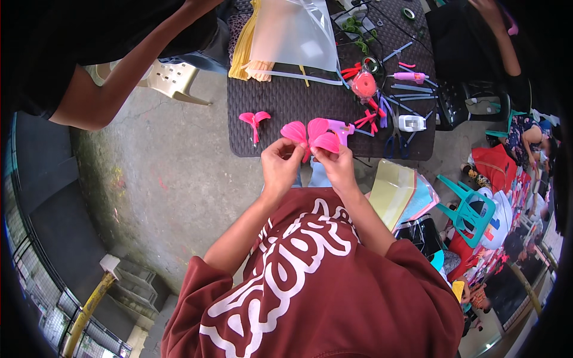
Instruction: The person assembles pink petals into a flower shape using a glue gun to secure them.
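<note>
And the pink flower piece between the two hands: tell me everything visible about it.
The pink flower piece shows three rounded, cupped petals, finely ribbed, in what looks like crepe paper. They fan upward and outward, with a narrow pink part hanging below. It is pinched low down by the left hand and the right hand, in front of a lilac tool near the edge of the dark table. Its back is hidden.

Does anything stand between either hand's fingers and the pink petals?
Nothing visible: the left hand and right hand pinch the pink petals directly. The nearer purple glue gun shows just past them, not in between.
</note>
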`<state>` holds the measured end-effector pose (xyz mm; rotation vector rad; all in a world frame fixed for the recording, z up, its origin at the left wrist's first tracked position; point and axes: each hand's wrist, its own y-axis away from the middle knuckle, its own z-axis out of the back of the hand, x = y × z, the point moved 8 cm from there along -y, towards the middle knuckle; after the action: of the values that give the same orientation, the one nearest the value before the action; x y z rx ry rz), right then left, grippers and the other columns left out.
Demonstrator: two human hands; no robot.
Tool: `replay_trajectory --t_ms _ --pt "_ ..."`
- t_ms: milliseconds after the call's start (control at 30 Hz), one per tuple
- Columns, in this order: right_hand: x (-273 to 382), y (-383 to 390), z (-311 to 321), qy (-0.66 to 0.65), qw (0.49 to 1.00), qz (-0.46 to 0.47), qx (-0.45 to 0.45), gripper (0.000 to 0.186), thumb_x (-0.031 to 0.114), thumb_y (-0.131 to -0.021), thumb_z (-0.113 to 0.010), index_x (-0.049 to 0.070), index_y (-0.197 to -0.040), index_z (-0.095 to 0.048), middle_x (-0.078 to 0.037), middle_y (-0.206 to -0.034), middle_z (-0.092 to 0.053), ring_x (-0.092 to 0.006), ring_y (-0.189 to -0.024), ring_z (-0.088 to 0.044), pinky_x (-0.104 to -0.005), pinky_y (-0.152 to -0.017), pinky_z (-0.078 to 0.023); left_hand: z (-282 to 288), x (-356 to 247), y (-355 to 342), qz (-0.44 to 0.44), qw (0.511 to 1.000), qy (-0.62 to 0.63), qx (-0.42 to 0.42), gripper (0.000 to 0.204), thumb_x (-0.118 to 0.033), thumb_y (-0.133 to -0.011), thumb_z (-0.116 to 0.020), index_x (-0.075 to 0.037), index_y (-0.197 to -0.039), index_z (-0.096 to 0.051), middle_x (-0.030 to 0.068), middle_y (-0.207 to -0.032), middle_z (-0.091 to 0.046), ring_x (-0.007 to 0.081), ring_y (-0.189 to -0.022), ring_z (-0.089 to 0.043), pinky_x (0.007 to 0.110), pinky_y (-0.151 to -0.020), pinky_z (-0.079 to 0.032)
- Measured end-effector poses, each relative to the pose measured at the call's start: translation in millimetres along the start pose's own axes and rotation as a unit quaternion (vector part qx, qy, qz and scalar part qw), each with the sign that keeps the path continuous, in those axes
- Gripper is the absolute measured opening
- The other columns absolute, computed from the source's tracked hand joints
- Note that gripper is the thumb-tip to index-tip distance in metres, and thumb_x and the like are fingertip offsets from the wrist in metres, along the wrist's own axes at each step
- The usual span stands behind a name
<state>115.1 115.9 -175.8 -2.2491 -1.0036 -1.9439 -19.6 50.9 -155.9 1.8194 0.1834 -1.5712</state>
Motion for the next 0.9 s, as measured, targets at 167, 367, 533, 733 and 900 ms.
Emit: replay_trajectory --t_ms 167,367,533,733,900 --pt "-10 -10 6 -0.017 0.994 -0.009 -0.103 0.011 0.007 -0.082 -0.065 -0.001 -0.089 -0.064 -0.002 -0.079 -0.063 -0.0061 -0.069 -0.056 -0.0206 -0.055 -0.044 19 12 -52 -0.079 0.975 -0.176 -0.114 0.015 -0.011 -0.076 -0.063 0.005 -0.077 -0.062 0.0092 -0.066 -0.063 0.0123 -0.06 -0.06 0.027 -0.058 -0.047" --pt "-38 -76 -9 0.109 0.993 0.017 -0.039 0.018 0.01 -0.081 -0.062 -0.006 -0.091 -0.063 -0.006 -0.074 -0.065 -0.0101 -0.066 -0.062 -0.0208 -0.055 -0.046 69 -5 -69 -0.15 0.955 -0.162 -0.196 0.016 -0.011 -0.077 -0.061 0.003 -0.084 -0.061 0.0114 -0.071 -0.063 0.0161 -0.065 -0.061 0.03 -0.063 -0.048" --pt "-81 -142 -26 0.133 0.984 -0.017 -0.119 0.019 0.013 -0.078 -0.063 -0.004 -0.085 -0.066 -0.01 -0.068 -0.066 -0.0138 -0.062 -0.065 -0.025 -0.057 -0.05 133 50 -63 -0.102 0.953 -0.171 -0.228 0.014 -0.009 -0.08 -0.059 0.002 -0.088 -0.058 0.0104 -0.074 -0.062 0.0157 -0.066 -0.059 0.029 -0.064 -0.046" --pt "-95 -141 -26 0.216 0.965 -0.107 -0.107 0.02 0.01 -0.083 -0.057 -0.008 -0.078 -0.065 -0.013 -0.067 -0.065 -0.0166 -0.058 -0.065 -0.0256 -0.053 -0.054 131 92 -48 -0.033 0.957 -0.138 -0.252 0.018 -0.011 -0.081 -0.059 0.003 -0.091 -0.055 0.013 -0.078 -0.064 0.0194 -0.069 -0.062 0.032 -0.066 -0.047" --pt "-94 -121 -12 0.336 0.934 -0.091 -0.077 0.025 0.009 -0.08 -0.055 -0.001 -0.059 -0.064 -0.01 -0.052 -0.061 -0.0183 -0.05 -0.064 -0.0286 -0.058 -0.053 119 83 -49 -0.029 0.951 -0.174 -0.252 0.018 -0.013 -0.08 -0.06 0.003 -0.087 -0.055 0.0154 -0.08 -0.064 0.0254 -0.072 -0.064 0.035 -0.067 -0.048"
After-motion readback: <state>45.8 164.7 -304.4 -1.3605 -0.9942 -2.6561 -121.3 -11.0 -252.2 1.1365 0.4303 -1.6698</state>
